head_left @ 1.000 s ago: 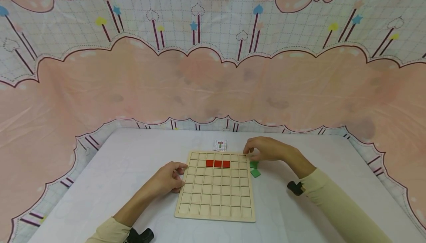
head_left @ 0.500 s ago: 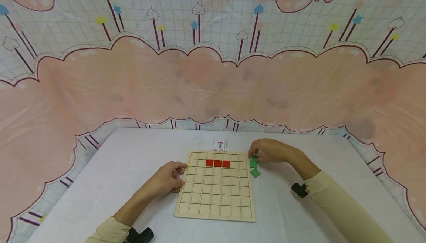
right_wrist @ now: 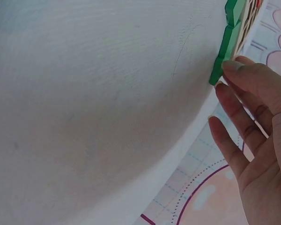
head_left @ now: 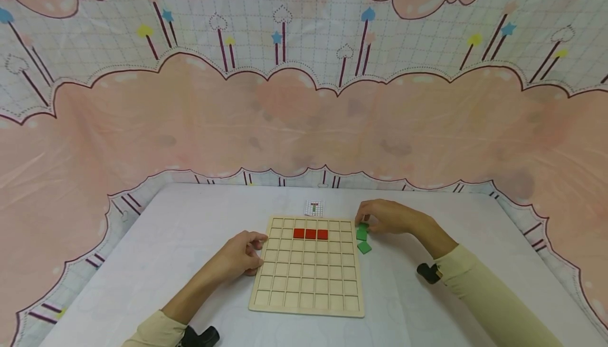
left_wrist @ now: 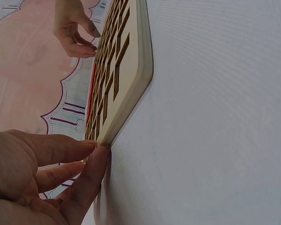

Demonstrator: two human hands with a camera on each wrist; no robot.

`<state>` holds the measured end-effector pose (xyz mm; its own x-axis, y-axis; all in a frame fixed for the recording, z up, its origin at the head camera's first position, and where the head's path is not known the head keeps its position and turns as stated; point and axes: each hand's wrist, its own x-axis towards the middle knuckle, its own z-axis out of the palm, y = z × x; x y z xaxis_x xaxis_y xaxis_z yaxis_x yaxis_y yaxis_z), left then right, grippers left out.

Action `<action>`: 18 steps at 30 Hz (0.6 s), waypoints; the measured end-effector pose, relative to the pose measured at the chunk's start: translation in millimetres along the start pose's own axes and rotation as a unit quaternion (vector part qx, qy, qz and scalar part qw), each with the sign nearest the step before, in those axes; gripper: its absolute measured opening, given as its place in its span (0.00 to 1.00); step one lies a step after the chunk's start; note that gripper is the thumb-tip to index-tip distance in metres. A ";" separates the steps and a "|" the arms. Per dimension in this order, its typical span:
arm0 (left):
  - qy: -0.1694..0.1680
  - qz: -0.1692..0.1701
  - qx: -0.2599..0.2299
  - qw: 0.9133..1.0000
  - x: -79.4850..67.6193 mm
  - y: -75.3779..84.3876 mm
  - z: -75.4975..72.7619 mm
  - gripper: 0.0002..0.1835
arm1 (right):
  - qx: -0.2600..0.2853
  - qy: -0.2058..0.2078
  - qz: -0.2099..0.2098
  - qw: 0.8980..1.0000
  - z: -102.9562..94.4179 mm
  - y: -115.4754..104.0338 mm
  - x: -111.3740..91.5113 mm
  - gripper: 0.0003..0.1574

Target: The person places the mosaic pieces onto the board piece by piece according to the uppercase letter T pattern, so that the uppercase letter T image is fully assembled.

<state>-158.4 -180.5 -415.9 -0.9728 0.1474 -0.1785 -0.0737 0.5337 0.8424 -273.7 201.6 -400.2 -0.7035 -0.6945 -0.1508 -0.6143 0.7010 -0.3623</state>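
A square wooden grid board (head_left: pixel 309 283) lies on the table with three red tiles (head_left: pixel 311 234) in a row near its far side. At its left edge is my left hand (head_left: pixel 237 254), thumb and fingertips spread along the rim and touching it; the left wrist view shows the thumb (left_wrist: pixel 98 161) right against the edge. Beyond the board's right edge, my right hand (head_left: pixel 382 216) pinches the farthest green tile (right_wrist: pixel 216 71), thumb on its near face and other fingers behind. Two more green tiles (head_left: pixel 364 247) lie in line with it, toward me.
A small card (head_left: pixel 314 208) printed with a red and green T on a grid lies just behind the board. White cloth covers the table (head_left: pixel 157 241). A patterned curtain (head_left: pixel 304 125) hangs behind. Each wrist wears a black camera (head_left: pixel 429 273).
My right hand has moved a little right and toward me from the board's far right corner onto the farthest green tile. My left hand and the board have stayed in place.
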 end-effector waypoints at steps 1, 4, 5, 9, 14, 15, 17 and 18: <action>0.001 0.000 0.000 1.000 0.5 -0.4 0.1 0.30 | -0.002 0.000 0.000 1.000 0.0 0.1 0.1 0.16; 0.001 0.000 -0.004 1.000 1.4 -0.5 0.2 0.30 | -0.006 0.001 -0.001 1.000 -0.3 -0.1 0.0 0.17; 0.001 0.001 -0.004 1.000 1.6 -0.7 0.2 0.30 | -0.007 0.001 -0.003 1.000 -0.6 -0.4 -0.3 0.17; 0.001 0.002 -0.005 1.000 1.5 -1.2 -0.1 0.30 | -0.007 0.001 -0.008 1.000 -2.1 -1.9 -1.6 0.17; -0.005 0.003 -0.004 1.000 0.1 -0.8 -1.0 0.30 | -0.013 -0.002 -0.006 1.000 -3.3 -2.0 -3.2 0.16; -0.006 0.003 -0.004 1.000 0.0 -0.9 -1.1 0.30 | -0.015 -0.002 -0.006 1.000 -3.3 -1.7 -3.3 0.16; -0.008 0.002 -0.005 1.000 0.1 -1.2 -1.2 0.30 | -0.018 -0.002 -0.007 1.000 -3.2 -1.1 -3.6 0.16; -0.008 0.002 -0.004 1.000 0.0 -1.3 -1.2 0.30 | -0.019 -0.002 -0.008 1.000 -3.0 -0.9 -3.7 0.16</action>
<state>-158.6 -182.2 -416.4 -0.9696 0.1630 -0.1827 -0.0711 0.5266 0.8472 -271.6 204.1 -396.5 -0.6926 -0.7057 -0.1490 -0.6383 0.6959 -0.3291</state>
